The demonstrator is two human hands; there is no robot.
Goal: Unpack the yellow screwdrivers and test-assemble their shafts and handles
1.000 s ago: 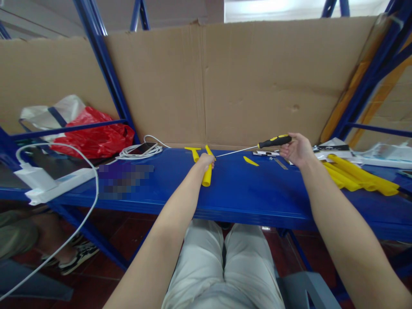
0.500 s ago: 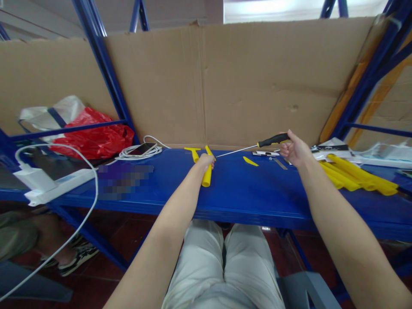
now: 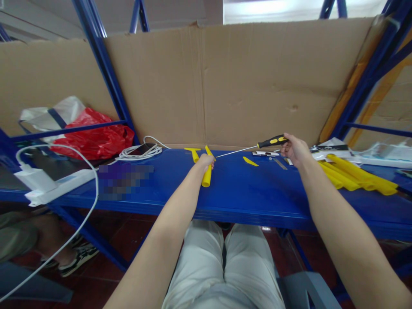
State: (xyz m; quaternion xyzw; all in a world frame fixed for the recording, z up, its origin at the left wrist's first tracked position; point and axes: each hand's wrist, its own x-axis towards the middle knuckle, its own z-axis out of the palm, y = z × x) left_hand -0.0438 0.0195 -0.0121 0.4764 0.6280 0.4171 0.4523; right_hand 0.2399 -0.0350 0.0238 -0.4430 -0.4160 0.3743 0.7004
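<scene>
My left hand (image 3: 206, 161) is closed around a yellow tube-handled piece (image 3: 206, 178) near the middle of the blue table. In my right hand (image 3: 294, 150), the fingers grip the end of a screwdriver (image 3: 273, 140) with a black and yellow handle. Its long metal shaft slants left and down, and the tip meets the yellow piece at my left fingers, where the exact contact is hidden. Just left of that hand lies another yellow T-shaped piece (image 3: 194, 153). A flat yellow blade-like piece (image 3: 250, 161) rests below the shaft.
Several yellow tubes (image 3: 360, 174) lie at the right. Behind my right hand are packets and a thin metal strip (image 3: 280, 164). At the left sit a white power strip (image 3: 61, 185), coiled cable (image 3: 128, 153) and red bag (image 3: 95, 135). Cardboard (image 3: 251, 86) stands behind. Another person's leg (image 3: 53, 244) shows lower left.
The screwdriver handle has turned about its axis, so its yellow patches now show. My right fingers have shifted slightly on its end; my left hand stays in place.
</scene>
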